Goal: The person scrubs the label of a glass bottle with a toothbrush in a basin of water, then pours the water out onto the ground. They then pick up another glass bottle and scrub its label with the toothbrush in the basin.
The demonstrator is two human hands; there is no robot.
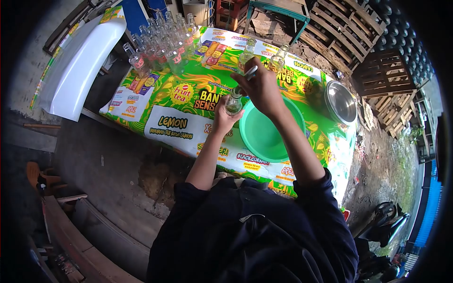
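So the fingers of the left hand [227,117] are wrapping around a clear glass bottle [233,105], gripping it low down, just left of the basin and above the near part of the table, with the round base facing back toward the wearer. The right hand's [265,89] fingers are closing in a fist on a slim tool with a pale end [251,71] that's poking out past the knuckles. That fist is hovering right by the bottle's neck, but it's small and dark in there, so I honestly can't tell whether the tool is going inside. Just beside the bottle, a green plastic basin [272,134] is sitting on the table, and the right forearm is crossing over part of it. Beyond the hands, two more clear bottles [279,60] are standing upright on the bright fruit-tea tablecloth [172,121]. A shiny metal bowl [341,103] is resting near the right end of the table, well apart from the hands. Over at the far left corner, a whole crowd of empty-looking bottles [173,55] is standing packed together, some showing red labels. Past all that, wooden pallets [347,26] are leaning up in the background.
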